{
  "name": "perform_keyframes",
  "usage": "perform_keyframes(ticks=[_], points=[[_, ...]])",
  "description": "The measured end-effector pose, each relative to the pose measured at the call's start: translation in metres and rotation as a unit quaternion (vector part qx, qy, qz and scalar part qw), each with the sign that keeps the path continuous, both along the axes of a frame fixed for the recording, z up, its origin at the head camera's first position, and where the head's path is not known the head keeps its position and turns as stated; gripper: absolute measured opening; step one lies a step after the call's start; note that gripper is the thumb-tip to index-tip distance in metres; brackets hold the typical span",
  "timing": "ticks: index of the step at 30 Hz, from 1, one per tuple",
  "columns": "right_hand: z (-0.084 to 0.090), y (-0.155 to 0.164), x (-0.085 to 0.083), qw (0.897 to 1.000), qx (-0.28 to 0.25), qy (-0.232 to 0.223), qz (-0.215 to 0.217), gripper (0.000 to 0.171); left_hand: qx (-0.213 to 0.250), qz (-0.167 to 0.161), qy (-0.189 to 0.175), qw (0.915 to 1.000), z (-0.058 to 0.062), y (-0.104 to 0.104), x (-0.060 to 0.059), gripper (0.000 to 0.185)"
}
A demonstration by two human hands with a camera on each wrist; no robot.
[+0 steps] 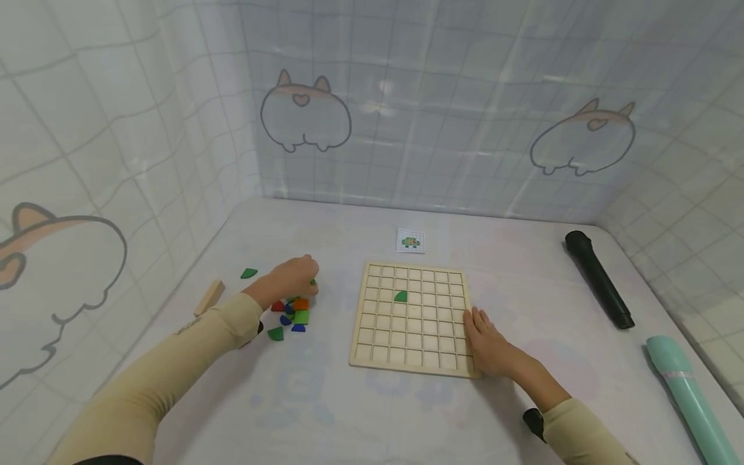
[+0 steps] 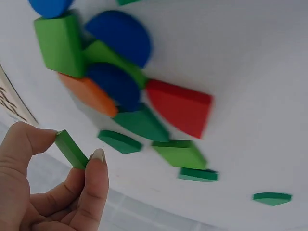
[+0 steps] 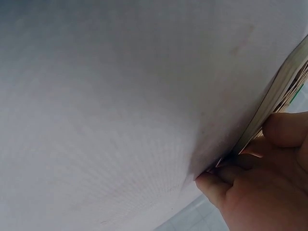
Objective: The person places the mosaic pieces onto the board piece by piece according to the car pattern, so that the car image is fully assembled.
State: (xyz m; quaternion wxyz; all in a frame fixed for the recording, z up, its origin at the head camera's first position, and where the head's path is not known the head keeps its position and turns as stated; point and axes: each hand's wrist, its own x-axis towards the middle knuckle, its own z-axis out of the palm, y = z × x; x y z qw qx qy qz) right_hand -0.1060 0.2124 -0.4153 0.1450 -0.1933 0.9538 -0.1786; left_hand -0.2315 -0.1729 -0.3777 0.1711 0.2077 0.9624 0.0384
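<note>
My left hand (image 1: 293, 278) pinches a light green block (image 2: 71, 149) between thumb and fingertips, above a small pile of coloured pieces. In the left wrist view, a red quarter-round piece (image 2: 183, 106), an orange block (image 2: 89, 91), blue half-round pieces (image 2: 125, 36) and several green pieces lie on the table beside that hand. A wooden grid board (image 1: 407, 332) lies right of the pile, with one green quarter-round piece (image 1: 401, 296) in a cell. My right hand (image 1: 491, 345) rests against the board's right edge, its fingers extended along it.
Behind the board lies a small picture card (image 1: 410, 241). A wooden strip (image 1: 209, 297) and a green piece (image 1: 248, 273) lie at left. A black microphone-shaped object (image 1: 599, 278) and a mint-coloured one (image 1: 688, 394) lie at right. Patterned curtains (image 1: 395, 129) surround the table.
</note>
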Motion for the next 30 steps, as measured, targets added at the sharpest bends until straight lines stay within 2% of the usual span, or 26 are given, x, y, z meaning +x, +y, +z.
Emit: perform_keyframes(ticks=[7,12,16,24,30], points=[[-0.002,0.0,0.0,1.0,0.007,-0.006,-0.001,0.048,0.001,-0.039,0.031,0.9988,0.004,0.021,0.003,0.017],[-0.001,0.0,0.0,1.0,0.014,-0.008,-0.007,0.048,0.006,-0.1,0.056,0.9934,0.008,0.045,0.004,0.024],[0.0,-0.001,0.002,1.0,0.002,0.0,-0.003,0.048,-0.021,-0.154,0.068,0.9855,0.008,0.071,0.002,0.029],[0.002,-0.003,0.002,1.0,-0.014,0.006,-0.006,0.048,-0.046,-0.206,0.056,0.9758,0.0,0.125,-0.004,0.027],[-0.001,-0.002,0.003,1.0,-0.003,0.01,-0.011,0.047,-0.03,-0.246,0.037,0.968,-0.005,0.15,-0.007,0.023]])
